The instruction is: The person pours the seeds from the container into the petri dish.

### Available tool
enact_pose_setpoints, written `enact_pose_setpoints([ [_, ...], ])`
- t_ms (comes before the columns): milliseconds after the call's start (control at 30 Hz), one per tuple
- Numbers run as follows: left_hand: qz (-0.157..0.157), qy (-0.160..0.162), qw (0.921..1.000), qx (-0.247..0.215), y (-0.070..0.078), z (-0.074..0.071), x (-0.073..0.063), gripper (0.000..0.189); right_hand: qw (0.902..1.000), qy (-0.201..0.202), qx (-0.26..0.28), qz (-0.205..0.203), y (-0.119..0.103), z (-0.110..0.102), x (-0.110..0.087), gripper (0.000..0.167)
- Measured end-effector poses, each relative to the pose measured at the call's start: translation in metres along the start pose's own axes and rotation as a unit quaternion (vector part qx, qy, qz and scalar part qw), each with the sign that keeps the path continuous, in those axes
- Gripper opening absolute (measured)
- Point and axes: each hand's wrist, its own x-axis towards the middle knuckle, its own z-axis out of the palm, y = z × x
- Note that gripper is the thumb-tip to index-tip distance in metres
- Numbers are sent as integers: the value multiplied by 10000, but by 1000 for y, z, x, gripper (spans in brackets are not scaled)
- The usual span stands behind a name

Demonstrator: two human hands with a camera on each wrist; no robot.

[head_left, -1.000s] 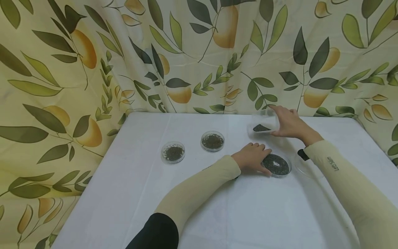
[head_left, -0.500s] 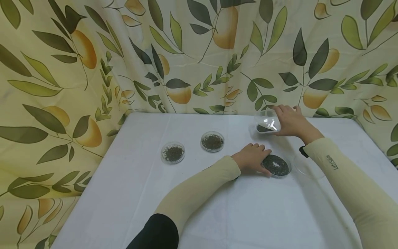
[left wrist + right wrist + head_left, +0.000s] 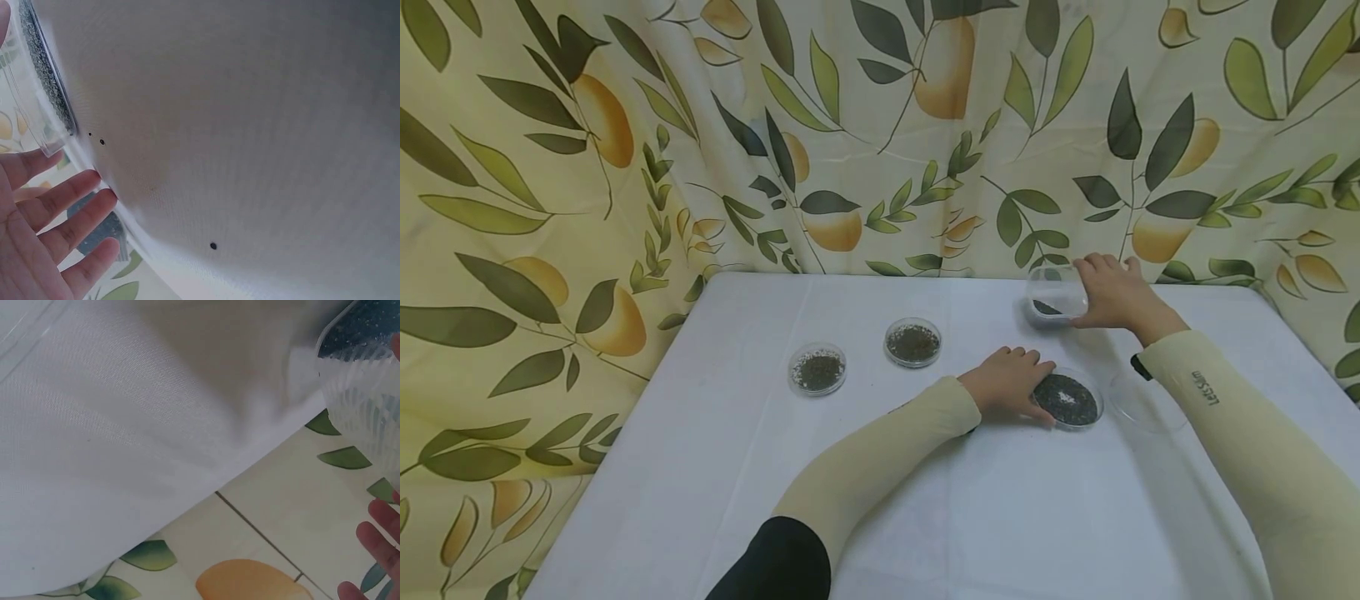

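Note:
In the head view, my left hand [image 3: 1009,382] holds the left side of a clear petri dish [image 3: 1067,402] filled with dark granules, thumb at the near edge. The left wrist view shows the index finger against the rim of this dish [image 3: 47,75], the other fingers spread. Farther back, my right hand [image 3: 1123,296] grips a clear plastic cup [image 3: 1060,287] from its right side. A little dark granular material lies in the bottom of the cup, which looks nearly upright. Whether it touches the table cannot be told.
Two smaller petri dishes with dark, white-flecked contents, a left one [image 3: 817,369] and a right one [image 3: 912,342], stand left of my hands. A clear round lid [image 3: 1146,404] lies beside the filled dish. Stray dark specks [image 3: 214,245] dot the white cloth. A patterned curtain [image 3: 880,167] hangs behind.
My right hand has shifted slightly right with the cup, which has turned from tilted to nearly upright. The left hand and its petri dish stay in place.

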Motion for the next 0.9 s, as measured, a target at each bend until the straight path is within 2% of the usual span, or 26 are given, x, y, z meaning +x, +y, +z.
enact_pose_setpoints([
  [400, 16, -12, 10000, -19, -1, 1, 0, 93, 9976, -534, 375, 230, 10, 2, 5, 99],
  [900, -46, -152, 9999, -29, 0, -2, -2, 93, 9939, -767, 729, 318, 16, 5, 14, 97],
])
